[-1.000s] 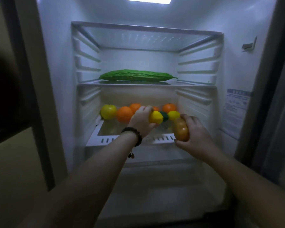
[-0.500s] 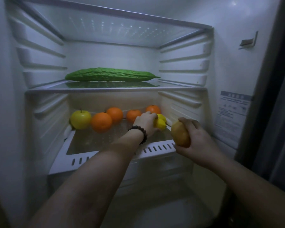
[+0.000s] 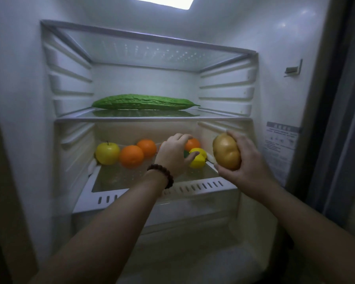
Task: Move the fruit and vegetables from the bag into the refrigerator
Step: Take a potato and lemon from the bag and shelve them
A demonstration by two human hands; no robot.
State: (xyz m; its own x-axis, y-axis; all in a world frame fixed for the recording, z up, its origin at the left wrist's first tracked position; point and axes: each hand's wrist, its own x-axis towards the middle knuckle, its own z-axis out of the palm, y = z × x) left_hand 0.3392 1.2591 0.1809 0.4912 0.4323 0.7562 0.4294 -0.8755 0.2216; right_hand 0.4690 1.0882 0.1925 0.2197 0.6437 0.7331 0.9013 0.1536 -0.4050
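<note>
Fruit and vegetables sit on two levels of the open refrigerator [image 3: 19, 99]. On the middle glass shelf [image 3: 152, 119] a long green bitter gourd [image 3: 145, 102] lies lengthwise, its pointed tip to the right. Below it, on the lower shelf [image 3: 131, 193], the row starts at the far left with a yellow apple [image 3: 107, 153], stem up. Just right of it and touching it is a near orange [image 3: 131, 156], and a second orange [image 3: 147, 148] stands behind that one, a little farther back. The left hand [image 3: 173, 155], with a dark bead bracelet [image 3: 162, 174] on its wrist, reaches over this shelf; its fingers [image 3: 183, 137] are loosely curled above the fruit and its thumb rests against a lemon [image 3: 197, 161], but whether it actually grips the lemon cannot be told. A small dark green item peeks out between the hand and the lemon, too hidden to name. A second lemon [image 3: 200, 152] lies just behind the first, and another orange [image 3: 193, 144] sits at the far back, partly covered by the fingers. Farther right, in front of the shelf's right edge, the right hand [image 3: 247, 167] holds a brown potato [image 3: 226, 154] off the shelf, fingers wrapped round its right side and thumb under it. A printed label [image 3: 281, 144] is stuck on the right inner wall.
</note>
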